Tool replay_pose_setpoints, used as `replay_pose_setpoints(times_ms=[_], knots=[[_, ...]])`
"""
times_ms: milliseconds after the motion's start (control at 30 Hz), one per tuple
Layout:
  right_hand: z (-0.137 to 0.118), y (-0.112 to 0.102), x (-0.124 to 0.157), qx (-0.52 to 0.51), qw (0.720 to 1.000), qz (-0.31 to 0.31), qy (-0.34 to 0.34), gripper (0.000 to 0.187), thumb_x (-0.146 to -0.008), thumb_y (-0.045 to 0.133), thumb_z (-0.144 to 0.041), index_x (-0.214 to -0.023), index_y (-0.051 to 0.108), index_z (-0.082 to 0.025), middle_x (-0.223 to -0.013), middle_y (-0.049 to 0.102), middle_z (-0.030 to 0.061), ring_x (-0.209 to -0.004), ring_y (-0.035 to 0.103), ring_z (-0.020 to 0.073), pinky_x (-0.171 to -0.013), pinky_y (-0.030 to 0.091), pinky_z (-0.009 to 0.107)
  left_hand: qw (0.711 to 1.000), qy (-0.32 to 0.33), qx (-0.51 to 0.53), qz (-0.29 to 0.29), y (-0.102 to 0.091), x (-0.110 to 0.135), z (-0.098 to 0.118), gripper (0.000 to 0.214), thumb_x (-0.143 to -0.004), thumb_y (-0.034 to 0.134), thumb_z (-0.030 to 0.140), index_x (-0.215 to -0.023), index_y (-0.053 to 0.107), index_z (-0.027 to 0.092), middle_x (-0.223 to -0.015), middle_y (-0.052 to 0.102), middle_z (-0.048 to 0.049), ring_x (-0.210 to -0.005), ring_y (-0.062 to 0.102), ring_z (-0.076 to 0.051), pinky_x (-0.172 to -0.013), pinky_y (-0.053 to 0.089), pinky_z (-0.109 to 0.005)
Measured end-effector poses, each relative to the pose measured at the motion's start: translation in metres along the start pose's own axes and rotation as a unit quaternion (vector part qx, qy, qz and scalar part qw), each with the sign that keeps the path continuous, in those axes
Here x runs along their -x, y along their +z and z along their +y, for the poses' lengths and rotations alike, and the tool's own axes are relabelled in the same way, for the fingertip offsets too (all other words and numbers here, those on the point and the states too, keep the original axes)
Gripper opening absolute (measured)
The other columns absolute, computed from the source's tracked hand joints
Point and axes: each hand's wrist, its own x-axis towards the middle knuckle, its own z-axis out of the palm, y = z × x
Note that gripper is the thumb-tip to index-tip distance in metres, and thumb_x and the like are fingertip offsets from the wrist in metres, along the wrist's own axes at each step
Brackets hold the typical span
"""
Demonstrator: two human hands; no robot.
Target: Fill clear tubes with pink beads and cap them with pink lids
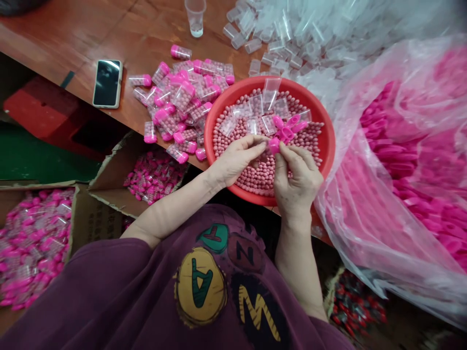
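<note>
Stretching across the far side, a brown wooden table (pixel 146 29) carries most of the goods, its near edge slanting down from left to right. On the right, a crinkled, see-through plastic bag (pixel 350 194) bulges with glossy pink pieces and reaches close to the basin. A jumbled heap of clear plastic tubes (pixel 310 29) covers the far right. Between these and the near edge sits a round red plastic basin (pixel 329 141), its smooth raised rim curving about both hands and leaving them room just over its contents. A heap of filled tubes (pixel 182 97), pink-ended and lying at many angles, crowds the rim's left side.

Over the basin, the right hand (pixel 297 177) pinches a pink cap (pixel 273 146) between thumb and finger. The left hand (pixel 242 153) comes in from the left, its fingertips gathered just beside that cap; whether they grip a tube, I cannot tell. The cap is short and rounded; which way its opening faces is too blurred to read. Just beyond lie loose pink caps (pixel 286 129), fanned out, and open clear cylinders (pixel 271 93), one tilted upward. Smallest are the round, dull-pink beads (pixel 259 180) bedding the basin.
</note>
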Motion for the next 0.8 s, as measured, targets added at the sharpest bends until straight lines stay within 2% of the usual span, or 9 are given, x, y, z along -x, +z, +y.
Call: replay_pose_setpoints(times_ms=[100,233,400,600,800], knots=[[-0.001,-0.001,0.002,-0.008,1.0,0.003,0.008,0.024,-0.114,0.069,-0.027,-0.13,0.086,-0.027,-0.119,0.087,0.009,-0.109,0.085,0.0251,-0.101,0.073,0.045,1.0,0.008,-0.025,-0.006,-0.003,0.0,-0.001,0.021,-0.104,0.087,0.038,-0.112,0.079,0.021,-0.105,0.076,-0.0025,-0.091,0.069,-0.013,-0.073,0.053,-0.023],[-0.004,-0.003,0.0,-0.071,0.997,0.007,0.035,0.022,-0.114,0.071,-0.029,-0.129,0.086,-0.027,-0.118,0.087,0.0089,-0.109,0.085,0.0257,-0.101,0.072,0.046,0.998,0.011,-0.056,-0.028,-0.004,0.0,-0.001,0.028,-0.102,0.089,0.045,-0.111,0.077,0.021,-0.108,0.077,-0.0032,-0.094,0.071,-0.015,-0.075,0.056,-0.024],[-0.005,-0.008,-0.003,-0.112,0.991,-0.013,0.069,0.022,-0.113,0.073,-0.034,-0.13,0.086,-0.028,-0.12,0.086,0.0088,-0.112,0.084,0.0264,-0.102,0.071,0.047,0.997,0.012,-0.059,-0.053,-0.007,-0.001,-0.005,0.028,-0.102,0.087,0.045,-0.116,0.078,0.022,-0.111,0.078,-0.0046,-0.099,0.072,-0.016,-0.075,0.055,-0.025],[-0.001,-0.009,-0.001,-0.126,0.988,-0.005,0.093,0.024,-0.112,0.073,-0.036,-0.129,0.087,-0.028,-0.119,0.087,0.0071,-0.111,0.083,0.0249,-0.102,0.071,0.046,0.997,0.001,-0.049,-0.062,-0.008,-0.002,-0.007,0.028,-0.102,0.087,0.043,-0.119,0.08,0.022,-0.109,0.078,-0.0049,-0.098,0.072,-0.016,-0.075,0.055,-0.027],[0.0,-0.011,-0.001,-0.096,0.992,0.002,0.086,0.026,-0.113,0.07,-0.035,-0.132,0.086,-0.028,-0.12,0.084,0.0087,-0.114,0.082,0.0261,-0.108,0.069,0.05,0.998,-0.019,-0.04,-0.04,-0.004,0.0,-0.004,0.018,-0.105,0.084,0.034,-0.117,0.08,0.022,-0.107,0.078,-0.0026,-0.093,0.071,-0.013,-0.089,0.061,-0.028]])
